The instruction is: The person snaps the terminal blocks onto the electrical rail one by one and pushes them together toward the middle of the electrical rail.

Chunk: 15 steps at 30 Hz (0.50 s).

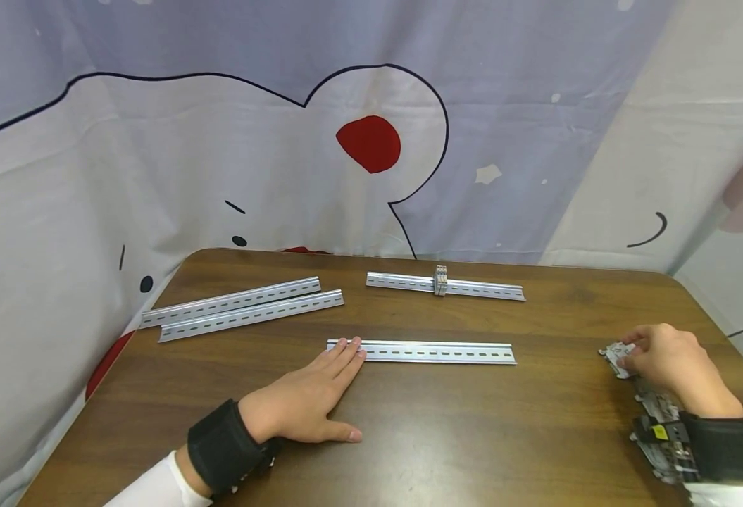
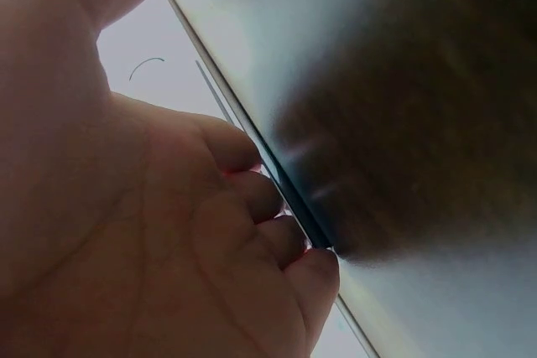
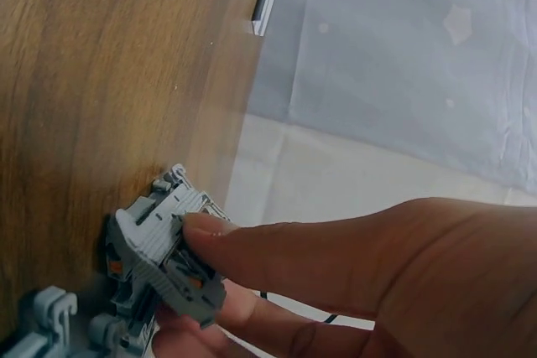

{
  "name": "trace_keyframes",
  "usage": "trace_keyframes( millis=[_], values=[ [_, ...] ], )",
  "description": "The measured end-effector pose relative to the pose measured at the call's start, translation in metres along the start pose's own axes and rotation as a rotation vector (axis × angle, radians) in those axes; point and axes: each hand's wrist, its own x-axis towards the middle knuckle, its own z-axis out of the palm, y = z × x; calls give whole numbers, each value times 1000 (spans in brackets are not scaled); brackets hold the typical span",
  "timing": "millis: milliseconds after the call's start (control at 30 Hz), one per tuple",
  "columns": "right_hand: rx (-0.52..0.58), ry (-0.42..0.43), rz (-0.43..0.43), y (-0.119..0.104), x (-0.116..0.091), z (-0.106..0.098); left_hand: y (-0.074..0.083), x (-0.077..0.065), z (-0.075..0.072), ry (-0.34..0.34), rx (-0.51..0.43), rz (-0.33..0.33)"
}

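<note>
A slotted metal DIN rail lies across the middle of the wooden table. My left hand lies flat with straight fingers, their tips resting on the rail's left end. In the left wrist view the palm fills much of the frame and the fingertips meet a dark edge. At the table's right side my right hand pinches a grey terminal block between thumb and fingers. Several more terminal blocks lie under that wrist, partly covered by it.
Two bare DIN rails lie side by side at the back left. Near the back edge, another rail carries a small group of grey terminal blocks. A printed curtain hangs behind the table.
</note>
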Motion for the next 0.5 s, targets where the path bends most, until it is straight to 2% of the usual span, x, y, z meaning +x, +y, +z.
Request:
trace_keyframes(
  millis=[233, 500],
  values=[
    [25, 93, -36, -1, 2, 5, -1, 0, 1, -1, -5, 0],
    [41, 139, -109, -14, 1, 6, 0, 0, 0, 0, -1, 8]
  ],
)
